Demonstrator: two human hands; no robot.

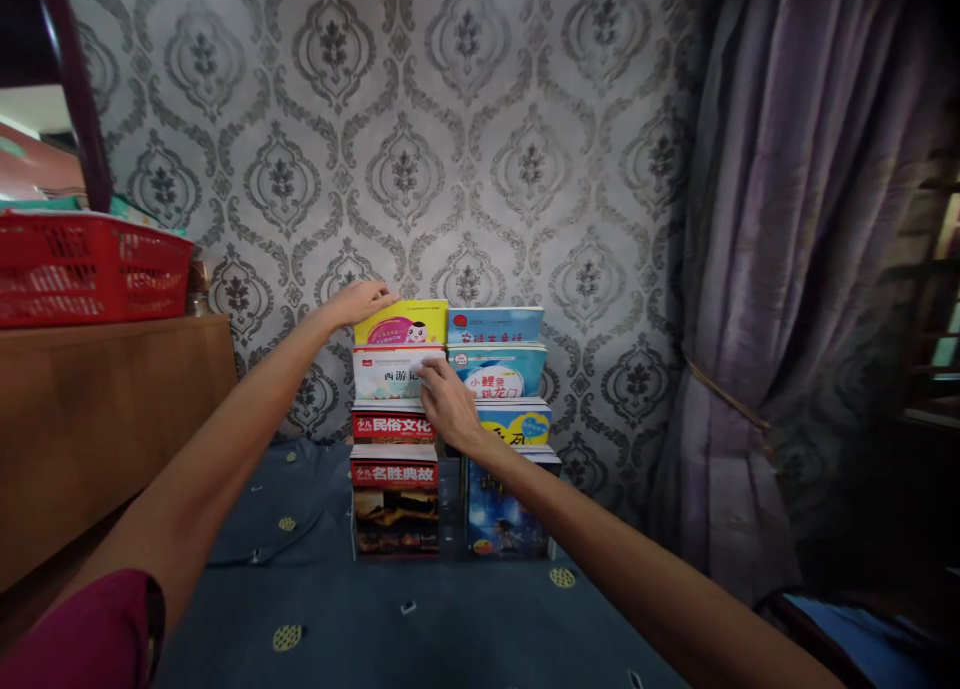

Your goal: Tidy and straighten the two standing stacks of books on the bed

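Sleeve: a maroon sleeve (82, 634) sits closest to the camera, on the left arm.
Cloth: a blue dotted cloth (420, 619) runs forward under both arms, and the book stack stands at its far end.
Front row: lowest and nearest are a red-titled book (395, 504) on the left and a dark blue book (499, 514) just beside it on the right.
Next step up: another red-titled book (394, 427) on the left, a yellow-and-blue book (521, 426) on the right.
Right hand: the right hand (448, 404) is up between the two columns, fingertips touching the right edge of the white book (390, 374).
Right grip: fingers are close together on that edge; I cannot tell if they pinch it.
Left hand: the left hand (364, 301) lies over the top left corner of the yellow book (405, 326).
Left grip: stretched out flat, not closed round anything.
Yellow book: top tier, left column, upright, directly above the white book.
Neighbours: two light blue books (495, 324) stand in the right column beside them.
Left side: a wooden cabinet (105, 409) carries a red basket (90, 269).
Behind: patterned grey wallpaper (465, 119), with a purple curtain (787, 269) to the right.
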